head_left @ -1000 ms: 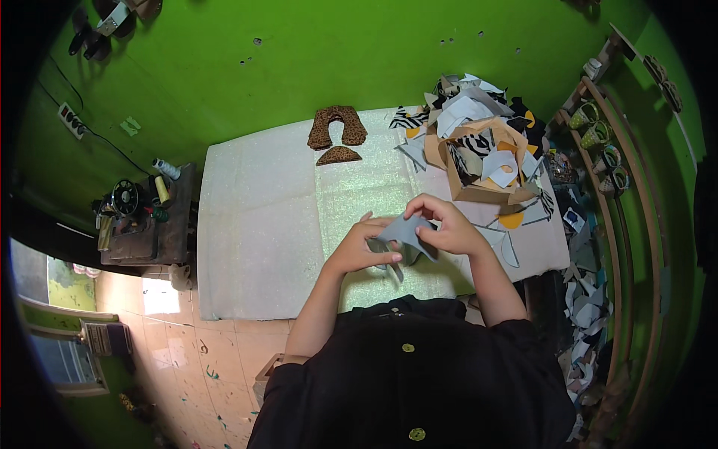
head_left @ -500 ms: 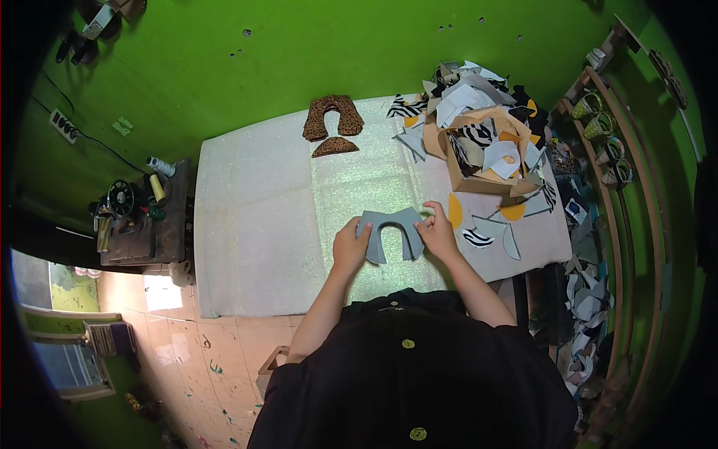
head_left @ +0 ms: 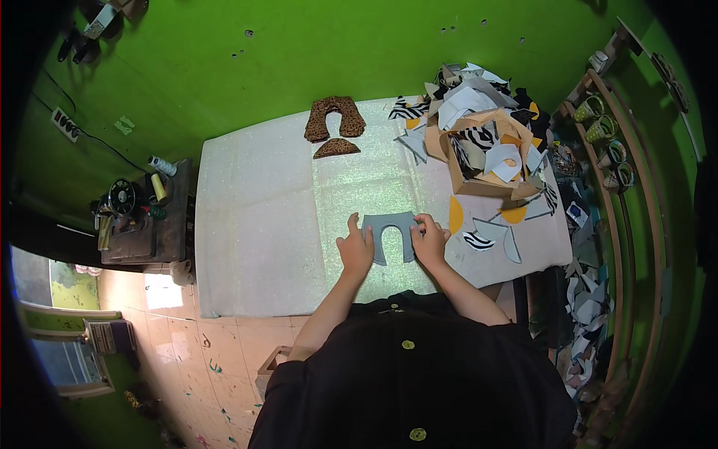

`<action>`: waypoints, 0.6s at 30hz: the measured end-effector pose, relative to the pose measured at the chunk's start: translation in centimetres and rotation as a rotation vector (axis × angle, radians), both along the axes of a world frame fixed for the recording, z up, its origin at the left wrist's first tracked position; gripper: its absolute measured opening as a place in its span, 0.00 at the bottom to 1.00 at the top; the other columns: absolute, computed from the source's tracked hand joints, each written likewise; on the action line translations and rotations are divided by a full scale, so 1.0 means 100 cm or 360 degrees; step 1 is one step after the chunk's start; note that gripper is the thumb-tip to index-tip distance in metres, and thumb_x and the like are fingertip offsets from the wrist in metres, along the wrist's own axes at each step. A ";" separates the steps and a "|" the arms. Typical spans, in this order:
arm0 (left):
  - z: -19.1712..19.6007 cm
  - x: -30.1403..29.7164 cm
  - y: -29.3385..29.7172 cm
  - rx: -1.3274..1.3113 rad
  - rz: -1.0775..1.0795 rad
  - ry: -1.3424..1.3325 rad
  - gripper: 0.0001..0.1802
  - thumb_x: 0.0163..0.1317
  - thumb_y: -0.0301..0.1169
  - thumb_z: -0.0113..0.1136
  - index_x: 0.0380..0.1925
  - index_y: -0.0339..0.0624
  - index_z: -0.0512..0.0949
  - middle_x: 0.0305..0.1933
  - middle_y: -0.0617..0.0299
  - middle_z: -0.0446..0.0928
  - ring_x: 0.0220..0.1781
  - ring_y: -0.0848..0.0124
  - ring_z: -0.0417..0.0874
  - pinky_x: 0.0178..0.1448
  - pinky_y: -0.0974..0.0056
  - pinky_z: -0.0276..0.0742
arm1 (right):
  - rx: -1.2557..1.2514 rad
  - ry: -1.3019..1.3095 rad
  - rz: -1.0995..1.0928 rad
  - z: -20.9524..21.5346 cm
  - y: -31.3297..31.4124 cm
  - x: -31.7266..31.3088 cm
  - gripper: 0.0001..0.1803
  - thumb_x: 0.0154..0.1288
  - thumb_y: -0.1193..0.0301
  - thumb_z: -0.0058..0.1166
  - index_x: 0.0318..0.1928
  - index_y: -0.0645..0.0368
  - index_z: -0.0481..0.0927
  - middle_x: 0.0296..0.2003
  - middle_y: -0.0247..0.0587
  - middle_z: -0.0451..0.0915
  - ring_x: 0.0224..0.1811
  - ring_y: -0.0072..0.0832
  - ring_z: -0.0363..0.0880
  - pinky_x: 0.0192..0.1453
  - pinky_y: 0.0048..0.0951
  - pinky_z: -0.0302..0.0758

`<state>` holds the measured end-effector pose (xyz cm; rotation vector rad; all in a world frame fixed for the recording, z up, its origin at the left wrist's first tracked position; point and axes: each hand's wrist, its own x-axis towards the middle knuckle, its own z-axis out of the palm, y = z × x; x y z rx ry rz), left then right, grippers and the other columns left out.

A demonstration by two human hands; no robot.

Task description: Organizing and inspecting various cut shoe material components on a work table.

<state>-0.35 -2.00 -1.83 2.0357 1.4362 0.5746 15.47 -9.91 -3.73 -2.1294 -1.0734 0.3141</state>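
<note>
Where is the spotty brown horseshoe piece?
In the head view, the leopard-print horseshoe piece lies at the table's far edge by the green wall, left of the scrap box, with a small matching piece just below it.

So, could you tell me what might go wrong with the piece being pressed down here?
1. The grey U-shaped piece is pinned only at its sides by the left hand and right hand, so its middle may shift or buckle.
2. Loose scraps lie close beside the right hand and could be knocked.

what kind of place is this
Probably a small shoemaking workshop: both hands press a grey U-shaped cutout on the table, a box of cut scraps alongside, a sewing machine at left.
</note>
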 end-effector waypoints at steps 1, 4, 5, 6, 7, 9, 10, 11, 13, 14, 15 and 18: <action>0.000 0.000 -0.001 0.0009 -0.0004 0.0029 0.26 0.64 0.37 0.48 0.60 0.38 0.59 0.21 0.57 0.78 0.25 0.59 0.76 0.46 0.57 0.58 | -0.0001 0.0001 -0.0001 0.000 0.000 0.000 0.12 0.55 0.68 0.58 0.42 0.47 0.76 0.25 0.27 0.75 0.33 0.25 0.73 0.48 0.34 0.54; -0.001 -0.001 0.000 0.0032 -0.0033 0.0121 0.25 0.65 0.36 0.46 0.60 0.39 0.60 0.22 0.56 0.79 0.27 0.58 0.78 0.45 0.55 0.58 | -0.0014 -0.0038 -0.0027 -0.001 -0.002 -0.002 0.12 0.55 0.68 0.59 0.41 0.46 0.76 0.25 0.26 0.75 0.34 0.24 0.72 0.48 0.34 0.53; -0.001 -0.001 0.001 0.0046 -0.0059 0.0182 0.25 0.64 0.36 0.46 0.60 0.39 0.60 0.23 0.56 0.79 0.28 0.57 0.79 0.45 0.54 0.58 | -0.0007 -0.0042 -0.0026 -0.002 -0.003 -0.001 0.12 0.55 0.68 0.59 0.41 0.46 0.76 0.25 0.26 0.75 0.34 0.25 0.72 0.48 0.34 0.53; 0.000 -0.001 0.000 0.0045 -0.0059 0.0183 0.25 0.64 0.36 0.46 0.60 0.39 0.60 0.23 0.56 0.79 0.28 0.57 0.79 0.45 0.54 0.58 | 0.0000 -0.0046 -0.0025 -0.002 -0.003 -0.001 0.12 0.54 0.68 0.59 0.41 0.46 0.76 0.25 0.26 0.75 0.34 0.25 0.72 0.48 0.35 0.53; 0.000 -0.001 0.000 0.0047 -0.0070 0.0203 0.25 0.64 0.35 0.46 0.60 0.39 0.60 0.23 0.56 0.79 0.29 0.57 0.79 0.45 0.54 0.58 | -0.0001 -0.0044 -0.0024 -0.003 -0.004 -0.001 0.12 0.54 0.68 0.59 0.41 0.46 0.76 0.25 0.26 0.75 0.34 0.25 0.72 0.48 0.35 0.53; 0.000 -0.003 0.000 0.0052 -0.0070 0.0224 0.25 0.64 0.35 0.45 0.60 0.39 0.60 0.24 0.56 0.79 0.29 0.57 0.80 0.45 0.54 0.58 | 0.0120 -0.0130 -0.0031 -0.004 -0.004 -0.003 0.11 0.55 0.69 0.58 0.40 0.47 0.76 0.22 0.25 0.75 0.33 0.24 0.72 0.47 0.34 0.52; -0.001 -0.004 -0.001 0.0059 -0.0065 0.0252 0.24 0.64 0.36 0.46 0.59 0.41 0.62 0.24 0.56 0.79 0.29 0.56 0.79 0.45 0.54 0.58 | 0.0123 -0.0129 -0.0024 -0.003 -0.004 -0.003 0.11 0.55 0.69 0.58 0.40 0.47 0.76 0.22 0.25 0.75 0.33 0.24 0.72 0.47 0.34 0.52; 0.003 -0.003 -0.001 0.0064 -0.0071 0.0278 0.24 0.63 0.36 0.47 0.58 0.42 0.64 0.24 0.56 0.80 0.29 0.56 0.79 0.45 0.54 0.58 | 0.0025 -0.0079 -0.0018 -0.002 -0.005 -0.001 0.12 0.54 0.68 0.59 0.40 0.46 0.76 0.25 0.26 0.75 0.36 0.25 0.72 0.47 0.35 0.52; 0.014 -0.002 0.000 0.0014 -0.0157 0.0412 0.25 0.62 0.38 0.49 0.59 0.42 0.64 0.31 0.52 0.79 0.35 0.56 0.78 0.46 0.53 0.57 | -0.0068 -0.0029 -0.0019 0.000 -0.006 0.003 0.12 0.54 0.67 0.60 0.41 0.46 0.77 0.29 0.27 0.76 0.39 0.27 0.71 0.48 0.36 0.53; 0.022 -0.002 0.000 -0.0037 -0.0242 0.0547 0.27 0.61 0.40 0.50 0.59 0.42 0.65 0.37 0.49 0.79 0.41 0.55 0.77 0.48 0.53 0.57 | -0.0151 -0.0211 0.0049 0.008 -0.007 0.003 0.15 0.53 0.65 0.60 0.43 0.46 0.77 0.34 0.31 0.75 0.43 0.29 0.70 0.49 0.38 0.53; 0.025 -0.003 0.000 -0.0031 -0.0256 0.0547 0.27 0.61 0.40 0.50 0.59 0.42 0.65 0.37 0.49 0.79 0.41 0.55 0.77 0.48 0.53 0.57 | -0.0234 -0.0393 0.0112 0.012 -0.008 0.004 0.17 0.52 0.64 0.61 0.45 0.47 0.76 0.40 0.34 0.75 0.47 0.32 0.68 0.51 0.40 0.53; 0.026 -0.006 -0.001 0.0203 -0.0187 0.0422 0.34 0.55 0.44 0.58 0.60 0.41 0.65 0.54 0.41 0.69 0.55 0.51 0.70 0.53 0.49 0.58 | -0.0107 -0.0339 0.0199 0.019 -0.004 0.006 0.28 0.50 0.62 0.61 0.53 0.50 0.73 0.53 0.46 0.68 0.59 0.41 0.62 0.59 0.47 0.54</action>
